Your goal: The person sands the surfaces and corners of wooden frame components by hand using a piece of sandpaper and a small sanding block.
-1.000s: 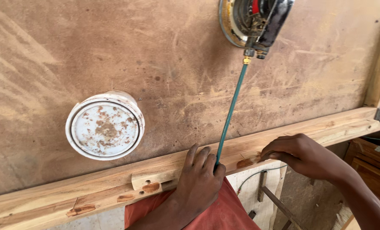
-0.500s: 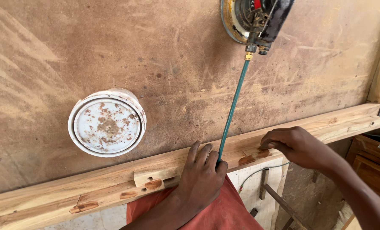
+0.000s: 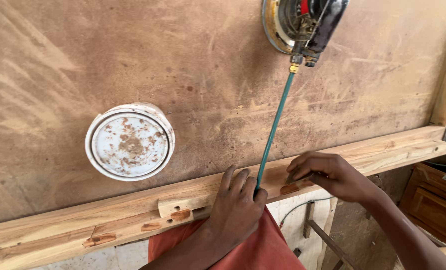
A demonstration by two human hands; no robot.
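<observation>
A long pale wooden beam runs along the near edge of a brown board. It carries several reddish-brown filler patches. My left hand lies flat on the beam, fingers spread, holding nothing. A green hose passes just beside its thumb. My right hand presses a small dark flat piece against one reddish patch on the beam. What that piece is cannot be made out.
A round white tin with a rust-spotted lid stands on the brown board. A power tool lies at the far edge, with the green hose attached. Brown wooden panels stand below right.
My right hand has slid a little to the left along the beam. My left hand stays flat in about the same place.
</observation>
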